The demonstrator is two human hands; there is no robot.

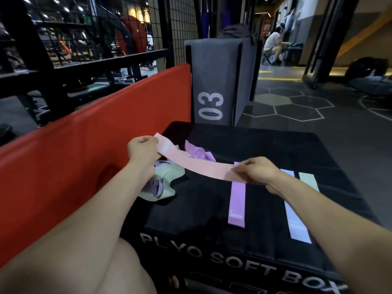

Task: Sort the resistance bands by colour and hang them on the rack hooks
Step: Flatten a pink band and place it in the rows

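Observation:
I hold a pale pink band (197, 164) stretched flat above the black plyo box (275, 149). My left hand (143, 150) grips its far left end and my right hand (257, 170) pinches its near right end. Laid straight on the box are a purple band (237, 203), a pale lilac band (296, 215) and a mint green band (308, 181), side by side. A loose heap of mint green bands (167, 183) and lilac ones lies under my left wrist, with a crumpled purple band (198, 151) behind it.
A red padded block (95, 132) stands along the left of the box. A grey box marked 03 (216, 81) stands behind. A black wire-mesh rack (95, 39) rises at the far left. A seated person (273, 45) is far back on the dark floor.

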